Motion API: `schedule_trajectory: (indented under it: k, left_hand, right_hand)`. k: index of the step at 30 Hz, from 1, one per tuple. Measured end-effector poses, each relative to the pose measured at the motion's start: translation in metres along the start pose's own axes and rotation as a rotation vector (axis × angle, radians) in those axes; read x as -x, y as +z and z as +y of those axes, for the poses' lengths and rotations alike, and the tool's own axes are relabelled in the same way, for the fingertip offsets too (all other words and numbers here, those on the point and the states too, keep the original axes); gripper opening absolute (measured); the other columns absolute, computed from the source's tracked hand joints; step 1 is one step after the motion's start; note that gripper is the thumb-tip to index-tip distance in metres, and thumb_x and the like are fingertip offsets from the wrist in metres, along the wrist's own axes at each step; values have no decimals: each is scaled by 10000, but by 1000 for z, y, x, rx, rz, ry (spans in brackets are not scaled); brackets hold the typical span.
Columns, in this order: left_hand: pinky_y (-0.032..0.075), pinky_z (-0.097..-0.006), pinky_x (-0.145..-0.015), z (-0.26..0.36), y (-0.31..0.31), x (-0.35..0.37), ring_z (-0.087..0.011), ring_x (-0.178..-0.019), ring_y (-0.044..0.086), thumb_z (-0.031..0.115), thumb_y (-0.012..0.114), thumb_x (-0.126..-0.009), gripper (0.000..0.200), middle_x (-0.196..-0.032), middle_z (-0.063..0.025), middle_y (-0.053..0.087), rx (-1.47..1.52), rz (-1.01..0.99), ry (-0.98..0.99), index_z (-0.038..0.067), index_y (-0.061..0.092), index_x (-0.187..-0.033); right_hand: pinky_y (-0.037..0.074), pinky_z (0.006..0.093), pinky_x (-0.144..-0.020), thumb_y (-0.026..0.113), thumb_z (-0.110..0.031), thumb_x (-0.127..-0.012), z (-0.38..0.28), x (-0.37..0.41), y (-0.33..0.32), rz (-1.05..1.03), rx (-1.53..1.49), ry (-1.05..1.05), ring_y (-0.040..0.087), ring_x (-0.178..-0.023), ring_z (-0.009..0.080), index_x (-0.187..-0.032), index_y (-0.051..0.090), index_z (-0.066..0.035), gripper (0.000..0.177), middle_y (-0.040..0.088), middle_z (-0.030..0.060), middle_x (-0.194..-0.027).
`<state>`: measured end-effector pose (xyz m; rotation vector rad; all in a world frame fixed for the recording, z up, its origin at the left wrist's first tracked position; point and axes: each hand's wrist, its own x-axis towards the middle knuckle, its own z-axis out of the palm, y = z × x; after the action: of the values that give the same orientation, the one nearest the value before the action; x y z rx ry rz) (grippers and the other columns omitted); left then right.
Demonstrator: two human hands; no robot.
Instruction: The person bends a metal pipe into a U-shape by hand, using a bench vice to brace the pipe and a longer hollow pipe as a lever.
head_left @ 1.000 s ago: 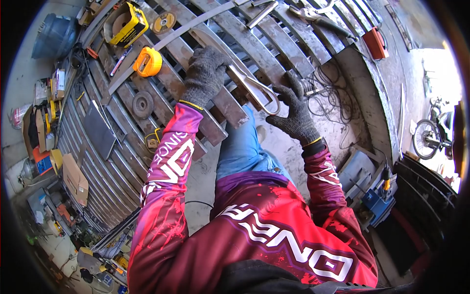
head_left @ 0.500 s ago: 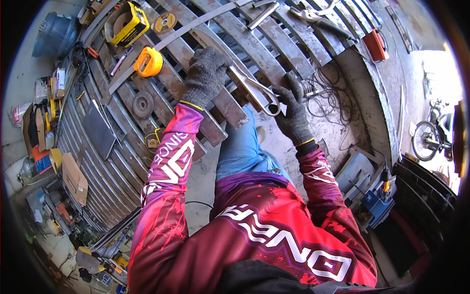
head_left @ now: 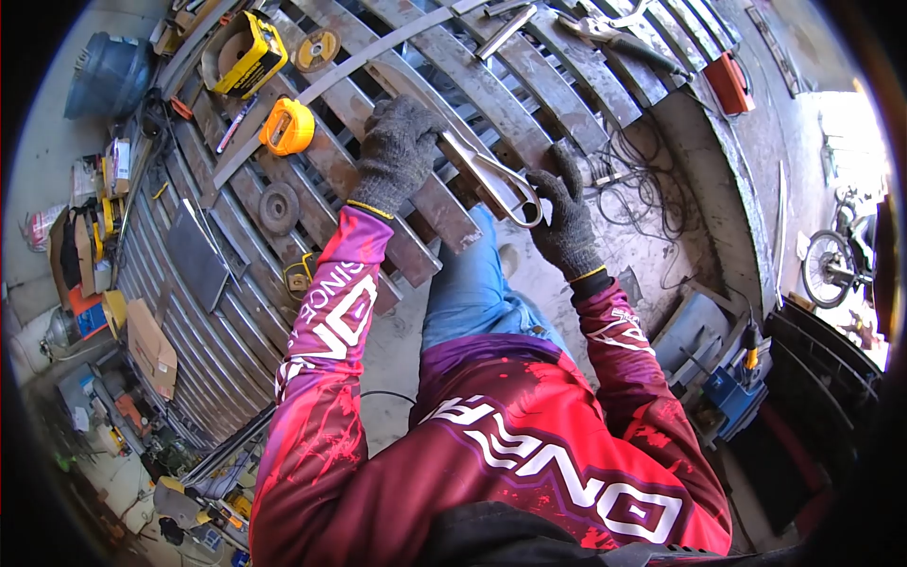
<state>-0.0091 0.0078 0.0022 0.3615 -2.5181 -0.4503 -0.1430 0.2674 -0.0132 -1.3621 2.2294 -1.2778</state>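
Metal strip (head_left: 484,170), a single piece with one looped end, lies over the slatted metal bench (head_left: 557,99) to the right of one orange tape measure (head_left: 287,127), with two dark-gloved hands at it. The left hand (head_left: 402,142), the nearer to the tape measure, has its fingers curled tight on the strip's end; the right hand (head_left: 564,222), farther right, has half-bent fingers at the loop, and whether they close on it cannot be told. Two loose discs lie about the tape measure: one gold disc (head_left: 316,49) beyond it, one dark disc (head_left: 279,208) nearer the person. One pen (head_left: 235,123) sits just left of it. Beyond and left stands one yellow box (head_left: 265,64), in which one round disc (head_left: 230,54) shows. Farther left, one blue container (head_left: 106,76) hides its contents, and one cardboard box (head_left: 88,274) holds something dark (head_left: 69,253).
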Motion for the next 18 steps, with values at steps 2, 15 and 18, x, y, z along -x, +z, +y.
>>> schedule_trajectory:
  k: [2, 15, 18]
  left_hand:
    - [497, -436, -849, 0, 0, 0, -318, -885, 630, 38, 716, -730, 146, -893, -100, 661, 9, 7, -2, 101, 708, -861]
    - [495, -456, -850, 0, -1, 0, -332, -900, 613, 77, 720, -745, 123, -887, -120, 649, -67, -11, -16, 104, 705, -863]
    - [491, -461, -846, 1, 0, 1, -334, -899, 610, 82, 724, -741, 120, -873, -119, 641, -65, -10, -16, 102, 700, -856]
  right_hand:
    - [415, 465, -1098, 746, -36, -758, 0, 0, 1, -1, -13, -1, 439, -1365, 411, -1220, 639, -145, 486, 414, 224, -1487]
    - [381, 475, -1127, 708, 12, -733, 1, -2, -1, -44, 24, -31, 378, -1405, 435, -1243, 621, -140, 540, 373, 231, -1519]
    - [390, 474, -1119, 685, 23, -737, -4, -3, -9, -78, 53, -34, 386, -1397, 434, -1262, 609, -139, 554, 376, 228, -1516]
